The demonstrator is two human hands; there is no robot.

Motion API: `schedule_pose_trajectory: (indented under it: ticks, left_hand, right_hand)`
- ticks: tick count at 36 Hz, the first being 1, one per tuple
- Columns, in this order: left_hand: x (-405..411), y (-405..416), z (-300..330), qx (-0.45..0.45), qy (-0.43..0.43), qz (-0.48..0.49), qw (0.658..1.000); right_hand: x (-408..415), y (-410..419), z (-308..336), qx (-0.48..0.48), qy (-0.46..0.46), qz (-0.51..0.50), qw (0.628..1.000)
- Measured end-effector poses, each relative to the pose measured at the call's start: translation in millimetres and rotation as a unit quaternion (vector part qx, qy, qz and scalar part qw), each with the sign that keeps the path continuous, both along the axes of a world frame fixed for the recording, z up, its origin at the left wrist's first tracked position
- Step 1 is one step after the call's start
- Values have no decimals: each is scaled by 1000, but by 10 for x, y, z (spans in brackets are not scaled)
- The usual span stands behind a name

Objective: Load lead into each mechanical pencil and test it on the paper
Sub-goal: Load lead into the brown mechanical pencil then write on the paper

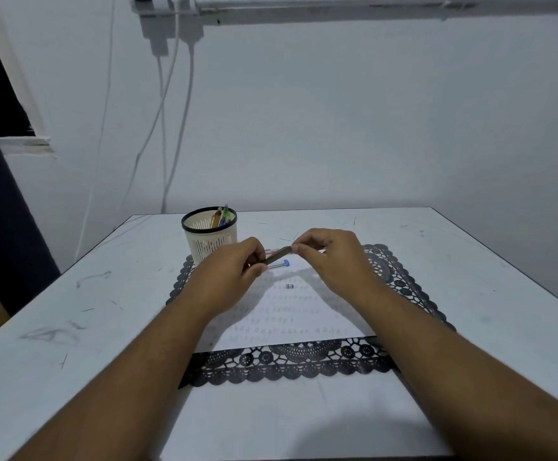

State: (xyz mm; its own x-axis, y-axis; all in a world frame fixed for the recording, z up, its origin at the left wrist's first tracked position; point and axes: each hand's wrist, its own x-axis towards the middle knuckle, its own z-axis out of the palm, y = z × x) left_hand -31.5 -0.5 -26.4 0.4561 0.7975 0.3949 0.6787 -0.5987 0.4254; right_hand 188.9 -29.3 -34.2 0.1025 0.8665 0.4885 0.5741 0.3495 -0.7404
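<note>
My left hand (pixel 237 261) grips a dark mechanical pencil (pixel 278 254) that slants up to the right above the paper (pixel 291 314). My right hand (pixel 327 251) pinches at the pencil's upper end with thumb and forefinger; what it pinches is too small to tell. A clear lead tube with a blue cap (pixel 279 263) lies on the paper just below the pencil. A small dark cap-like piece (pixel 289 286) sits on the paper. The sheet carries several rows of pencil marks.
A white slotted pen cup (pixel 209 239) holding several pens stands behind my left hand. The paper lies on a black lace placemat (pixel 400 277) on a white table (pixel 71 327). Thin loose leads (pixel 286 240) lie on the table beyond my hands. White cables hang down the wall.
</note>
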Motion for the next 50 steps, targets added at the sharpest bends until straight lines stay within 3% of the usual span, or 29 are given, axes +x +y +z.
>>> schedule_pose_trajectory:
  ticks: [5, 13, 16, 21, 24, 27, 33, 50]
  left_hand:
    - [3, 0, -1, -11, -9, 6, 1000]
    - [3, 13, -10, -30, -30, 8, 999]
    - [-6, 31, -23, -40, -22, 6, 999]
    - [-10, 30, -31, -43, -7, 8, 999]
    - [-5, 12, -29, -41, -4, 10, 999]
    - [-3, -2, -13, -39, -1, 12, 999]
    - [3, -7, -2, -37, 0, 14, 999]
    - [-7, 19, -23, -9, -12, -19, 1000]
  right_hand:
    - [14, 11, 9, -42, 38, -2, 998]
    - [-53, -61, -189, -225, -75, 15, 971]
    - [-104, -10, -206, -221, -156, 20, 962]
    - [-123, 5, -203, -214, -173, 9, 961]
    - [-66, -4, -198, -192, -122, -6, 974]
    - [-9, 14, -129, -158, 33, 3, 987]
    - [37, -3, -13, -109, 216, 55, 969]
    - [-15, -40, 20, -84, 156, 48, 983]
